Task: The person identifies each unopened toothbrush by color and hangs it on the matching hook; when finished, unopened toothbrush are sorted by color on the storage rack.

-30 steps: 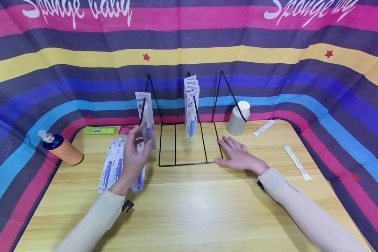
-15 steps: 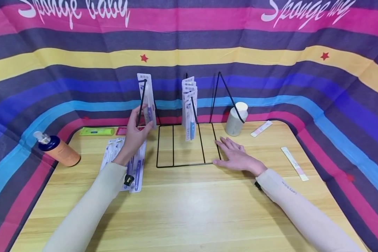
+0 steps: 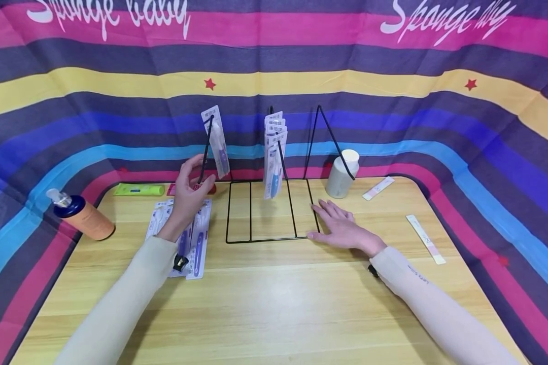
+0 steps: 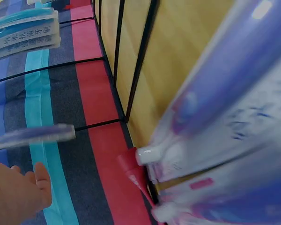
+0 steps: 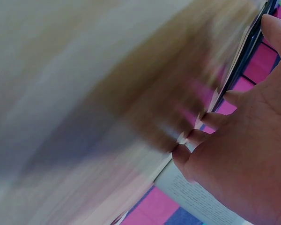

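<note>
A black wire rack [image 3: 274, 239] stands on the wooden table. One packaged toothbrush [image 3: 217, 147] hangs tilted from its left arm, and several packaged toothbrushes [image 3: 274, 165] hang from the middle arm. My left hand [image 3: 187, 190] is just below and left of the single pack, fingers loosely bent and holding nothing; the left wrist view shows the pack [image 4: 37, 136] apart from the hand [image 4: 18, 192]. Beneath that wrist, more toothbrush packs [image 3: 198, 251] lie on the table. My right hand [image 3: 338, 225] rests with extended fingers against the right side of the rack's base.
A grey-white bottle [image 3: 342, 175] stands behind the rack's right arm. An orange pump bottle [image 3: 84, 218] is at the left, a green tube [image 3: 139, 189] at the back left. Two slim white sachets [image 3: 425, 239] lie at the right. A striped cloth [image 3: 392, 119] borders the table.
My left hand raised the toothbrush pack along the rack's left arm, then let go and drew slightly left and down. The pack now hangs tilted. My right hand has stayed put.
</note>
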Available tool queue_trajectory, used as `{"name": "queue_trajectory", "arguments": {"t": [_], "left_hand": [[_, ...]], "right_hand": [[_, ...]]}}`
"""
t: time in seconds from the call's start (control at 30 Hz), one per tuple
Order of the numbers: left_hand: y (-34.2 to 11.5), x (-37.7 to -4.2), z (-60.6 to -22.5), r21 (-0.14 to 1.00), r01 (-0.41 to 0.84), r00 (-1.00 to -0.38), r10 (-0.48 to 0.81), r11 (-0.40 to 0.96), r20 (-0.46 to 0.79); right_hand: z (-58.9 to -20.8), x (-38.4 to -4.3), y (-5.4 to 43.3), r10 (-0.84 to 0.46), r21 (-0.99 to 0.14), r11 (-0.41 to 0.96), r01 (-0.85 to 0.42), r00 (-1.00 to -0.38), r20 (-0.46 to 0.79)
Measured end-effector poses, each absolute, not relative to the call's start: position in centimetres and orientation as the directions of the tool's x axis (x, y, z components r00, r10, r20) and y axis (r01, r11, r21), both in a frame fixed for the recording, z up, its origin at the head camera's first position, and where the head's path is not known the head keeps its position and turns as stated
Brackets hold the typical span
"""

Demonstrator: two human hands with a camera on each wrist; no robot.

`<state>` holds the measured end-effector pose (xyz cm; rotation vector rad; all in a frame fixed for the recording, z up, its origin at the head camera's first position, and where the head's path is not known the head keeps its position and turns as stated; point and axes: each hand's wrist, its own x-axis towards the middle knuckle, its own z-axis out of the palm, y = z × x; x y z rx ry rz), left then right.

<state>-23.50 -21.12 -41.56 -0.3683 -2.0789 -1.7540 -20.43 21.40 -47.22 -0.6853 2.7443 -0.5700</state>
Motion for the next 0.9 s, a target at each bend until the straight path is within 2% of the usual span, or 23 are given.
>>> {"name": "queue_trajectory", "arguments": {"t": [0.3,0.57,0.63,0.73,0.9], "left_hand": [[-23.3,-19.6,-42.7,0.893,0.401,-0.900,-0.093,0.203,0.425],[-25.2,-15.4,-43.4,0.932,0.293,-0.927,-0.175,0.215,0.332],[-25.8,-14.5,-43.7,0.940,0.245,-0.934,-0.201,0.236,0.294],[-26.9,-13.4,-44.0,0.970,0.140,-0.943,-0.271,0.199,0.192],[-29.0,-12.1,-44.6,0.983,-0.034,-0.926,-0.375,0.181,0.037]], "right_hand": [[-47.2,-20.4,21.3,-0.499,-0.427,0.811,-0.399,-0.854,-0.150],[-47.6,-20.7,21.9,-0.496,-0.442,0.809,-0.388,-0.853,-0.160],[-47.8,-20.8,22.0,-0.496,-0.446,0.808,-0.385,-0.853,-0.161],[-47.9,-20.8,21.9,-0.497,-0.446,0.808,-0.386,-0.852,-0.163],[-47.4,-20.6,21.6,-0.503,-0.445,0.804,-0.394,-0.850,-0.158]]}}
